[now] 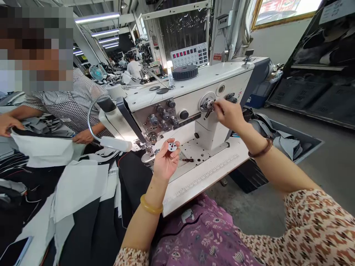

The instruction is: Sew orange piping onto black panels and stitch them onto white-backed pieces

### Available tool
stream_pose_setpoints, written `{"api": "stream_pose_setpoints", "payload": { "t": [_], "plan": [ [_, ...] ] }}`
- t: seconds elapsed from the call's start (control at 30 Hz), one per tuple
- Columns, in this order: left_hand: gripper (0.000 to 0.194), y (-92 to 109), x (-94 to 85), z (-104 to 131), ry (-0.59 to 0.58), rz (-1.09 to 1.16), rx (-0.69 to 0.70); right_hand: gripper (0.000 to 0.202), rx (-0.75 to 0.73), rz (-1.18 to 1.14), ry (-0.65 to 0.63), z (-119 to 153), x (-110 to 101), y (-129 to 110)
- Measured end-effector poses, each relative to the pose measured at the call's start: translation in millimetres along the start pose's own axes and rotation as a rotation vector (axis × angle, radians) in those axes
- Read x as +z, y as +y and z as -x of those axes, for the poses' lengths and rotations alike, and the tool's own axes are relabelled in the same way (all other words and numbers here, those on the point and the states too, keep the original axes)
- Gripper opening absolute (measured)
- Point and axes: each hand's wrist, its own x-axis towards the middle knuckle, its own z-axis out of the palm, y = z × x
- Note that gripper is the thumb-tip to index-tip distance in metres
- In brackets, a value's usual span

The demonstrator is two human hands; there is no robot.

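Note:
My left hand (167, 159) holds a small round metal bobbin (172, 147) with holes in its face, between thumb and fingers, in front of the sewing machine. My right hand (229, 113) is raised at the machine's front, its fingers pinched beside the round winder dial (207, 103); what they grip, if anything, is too small to make out. The white sewing machine (205, 83) has several dark tension knobs (165, 115) left of the dial. A small dark screwdriver (187, 160) lies on the machine bed, right of my left hand.
Grey and black fabric pieces (80, 184) cover the left side. A person in a striped top (83, 87) handles white material (41, 149) there. A lamp (115, 143) juts out near the needle area. A grey bin (307, 142) with fabric stands at the right; a phone (16, 251) lies lower left.

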Motion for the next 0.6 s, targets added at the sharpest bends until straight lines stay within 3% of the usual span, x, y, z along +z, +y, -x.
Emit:
{"api": "stream_pose_setpoints", "payload": {
  "t": [0.1,0.23,0.37,0.5,0.6],
  "plan": [
    [0.022,-0.3,0.5,0.6,0.022,-0.002,-0.006,0.038,-0.081,0.006,-0.05,10.9,8.9,8.5],
    [0.023,0.4,0.4,1.8,0.007,0.006,0.016,0.035,0.04,-0.016,-0.026,6.9,13.2,-1.0],
    [0.023,1.7,-0.4,1.9,0.015,0.004,0.022,0.035,0.122,-0.367,0.13,-1.7,9.6,-1.5],
    [0.025,1.9,-1.7,1.5,0.039,0.008,0.019,0.017,0.505,-0.902,0.366,-26.0,-16.5,26.1],
    [0.026,1.8,-0.4,2.4,0.047,0.018,0.039,0.01,0.793,-1.094,0.307,-58.8,-46.5,52.6]
  ]
}}
